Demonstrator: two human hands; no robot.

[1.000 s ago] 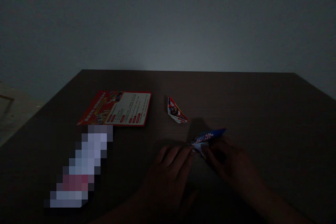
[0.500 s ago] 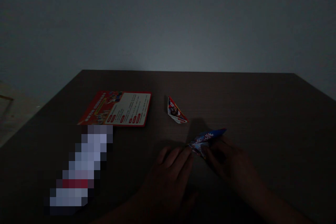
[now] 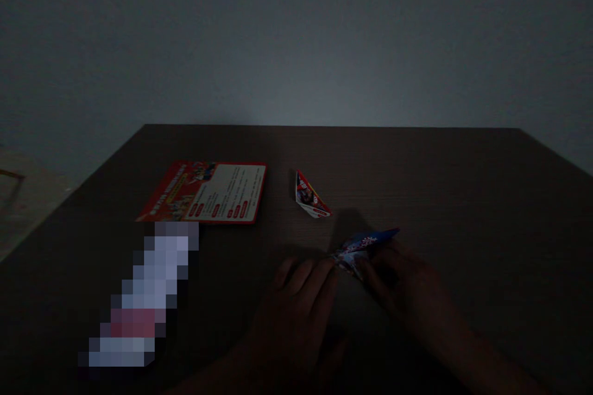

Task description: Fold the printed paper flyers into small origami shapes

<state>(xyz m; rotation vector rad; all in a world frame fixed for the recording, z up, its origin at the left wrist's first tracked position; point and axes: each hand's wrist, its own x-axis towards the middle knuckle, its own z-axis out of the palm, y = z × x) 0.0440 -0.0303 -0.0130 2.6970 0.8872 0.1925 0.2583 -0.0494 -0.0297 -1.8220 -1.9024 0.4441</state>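
Observation:
A folded piece of blue printed paper [image 3: 365,242] with a white snowflake-like mark stands tilted on the dark table [image 3: 393,179]. My right hand [image 3: 412,290] is closed on its right side, pinching it between thumb and fingers. My left hand [image 3: 296,308] lies palm down at the left, its fingers stretched along the table and its thumb apart. The forefinger touches or nearly touches the paper's left tip. Behind both hands sits a smaller folded paper [image 3: 310,196], red and white with print, with nothing touching it. Dim light hides the detail of the folds.
A red and white printed booklet or stack of leaflets [image 3: 231,194] lies at the left. In front of it is a long, pale pixelated object [image 3: 143,296] that I cannot make out. A grey wall [image 3: 352,37] rises behind the table's back edge.
My left hand has shifted very slightly left, away from the blue paper. My right hand and the paper stay almost where they were.

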